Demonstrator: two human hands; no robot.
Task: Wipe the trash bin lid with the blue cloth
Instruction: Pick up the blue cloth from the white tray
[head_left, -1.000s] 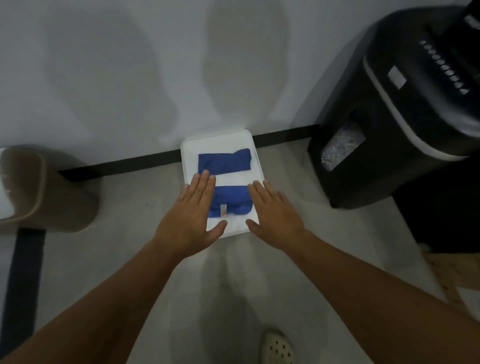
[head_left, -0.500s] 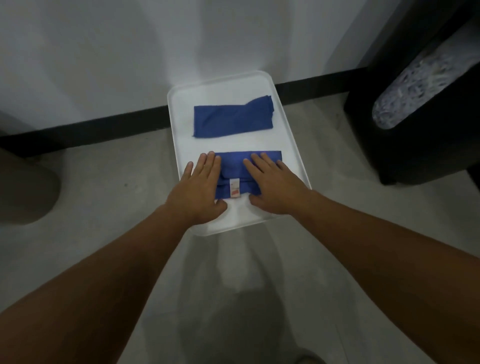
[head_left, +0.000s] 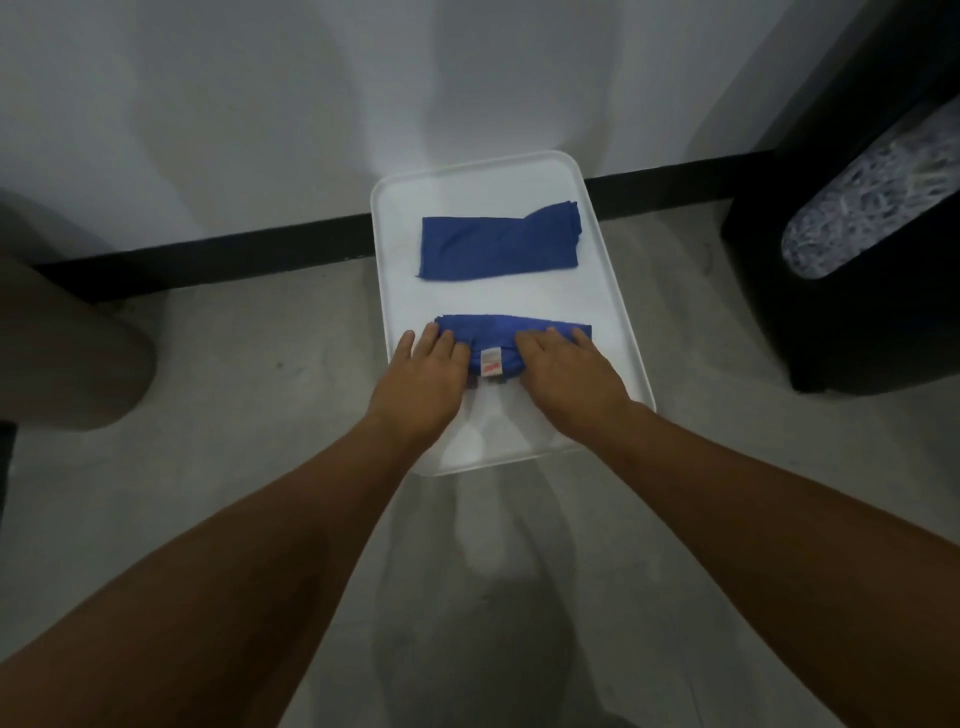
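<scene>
Hands closer in than half a second back: fingers were flat on top of the near blue cloth (head_left: 511, 343), now curled over its front edge, bunching it up a bit. Left hand (head_left: 423, 382) on the left end, right hand (head_left: 569, 376) on the right end, white tag (head_left: 491, 362) showing between them. Both grips closing on the fabric but hard to call it a proper pinch, thumbs tucked out of sight. Cloth not lifted, lying on the white bin lid (head_left: 613, 322).

Second folded cloth (head_left: 498, 249) sitting further back on the same lid, well apart from the hands, same spot as before.

Lid low down over a grey floor (head_left: 260, 395), back edge right up against a pale wall (head_left: 260, 104) with a black skirting strip (head_left: 208, 257). Dim light, soft shadows everywhere.

Black shredder (head_left: 857, 234) on the right cut off by the frame, only its window of shredded paper clear. Brownish rounded thing (head_left: 67, 364) on the left also cropped, can't tell what. Bin body hidden under the lid.
</scene>
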